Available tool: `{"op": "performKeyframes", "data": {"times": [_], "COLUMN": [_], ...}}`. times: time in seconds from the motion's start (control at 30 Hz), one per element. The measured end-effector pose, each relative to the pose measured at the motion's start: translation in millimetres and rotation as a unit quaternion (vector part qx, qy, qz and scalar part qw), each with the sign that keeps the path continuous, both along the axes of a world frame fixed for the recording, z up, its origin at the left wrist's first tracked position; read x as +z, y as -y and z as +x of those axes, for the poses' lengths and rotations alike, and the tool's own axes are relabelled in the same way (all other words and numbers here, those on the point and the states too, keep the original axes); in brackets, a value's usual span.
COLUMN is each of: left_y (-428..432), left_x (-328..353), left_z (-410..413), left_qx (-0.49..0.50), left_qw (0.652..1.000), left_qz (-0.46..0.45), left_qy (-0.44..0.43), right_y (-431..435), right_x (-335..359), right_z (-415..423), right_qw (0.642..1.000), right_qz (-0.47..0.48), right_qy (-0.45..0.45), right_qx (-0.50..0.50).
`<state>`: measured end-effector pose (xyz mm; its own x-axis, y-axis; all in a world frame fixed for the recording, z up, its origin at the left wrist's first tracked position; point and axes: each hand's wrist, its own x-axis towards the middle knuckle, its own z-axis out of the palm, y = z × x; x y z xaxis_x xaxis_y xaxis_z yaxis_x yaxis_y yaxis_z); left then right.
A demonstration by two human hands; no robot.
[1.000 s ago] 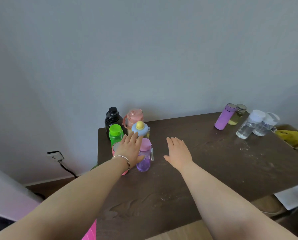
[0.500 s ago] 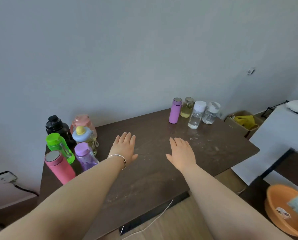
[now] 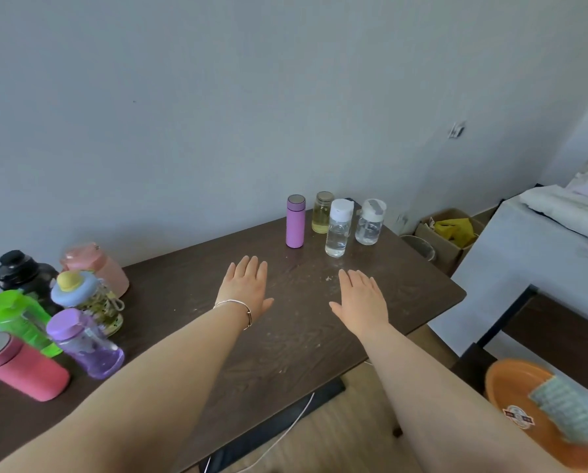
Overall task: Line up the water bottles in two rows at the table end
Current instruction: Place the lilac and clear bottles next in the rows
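My left hand (image 3: 246,288) and my right hand (image 3: 362,300) hover flat and empty over the middle of the dark wooden table (image 3: 285,339). At the table's left end stand several bottles in two rows: a black bottle (image 3: 24,276), a green bottle (image 3: 21,320) and a pink flask (image 3: 23,368) on the outside, a pink bottle (image 3: 96,264), a blue-capped bottle (image 3: 88,300) and a purple clear bottle (image 3: 86,344) on the inside. At the far right stand a purple flask (image 3: 295,221), a yellowish jar (image 3: 322,212) and two clear bottles (image 3: 338,228) (image 3: 370,222).
A grey wall runs behind the table. A cardboard box (image 3: 451,233) sits on the floor past the right end, next to a white surface (image 3: 531,264). An orange basin (image 3: 538,411) lies at the lower right. A cable (image 3: 285,435) trails under the table's front edge.
My left hand left the purple clear bottle and moved to the table's middle. My view swung right, so the left bottle group slid to the edge and the right group came nearer centre.
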<state>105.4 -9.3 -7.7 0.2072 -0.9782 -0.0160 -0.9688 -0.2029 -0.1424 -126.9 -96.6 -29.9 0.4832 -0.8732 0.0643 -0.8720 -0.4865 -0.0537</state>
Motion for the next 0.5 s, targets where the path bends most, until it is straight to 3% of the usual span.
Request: {"op": "performKeyframes", "data": {"times": [0.5], "left_y": [153], "left_x": [-2], "left_z": [50], "left_qx": [-0.055], "left_qw": [0.998], "left_qz": [0.003], "left_qy": [0.008], "right_y": [127], "right_x": [5], "right_z": [31], "right_qw": [0.995], "right_qz": [-0.003], "right_qy": [0.021], "right_qx": [-0.100]}}
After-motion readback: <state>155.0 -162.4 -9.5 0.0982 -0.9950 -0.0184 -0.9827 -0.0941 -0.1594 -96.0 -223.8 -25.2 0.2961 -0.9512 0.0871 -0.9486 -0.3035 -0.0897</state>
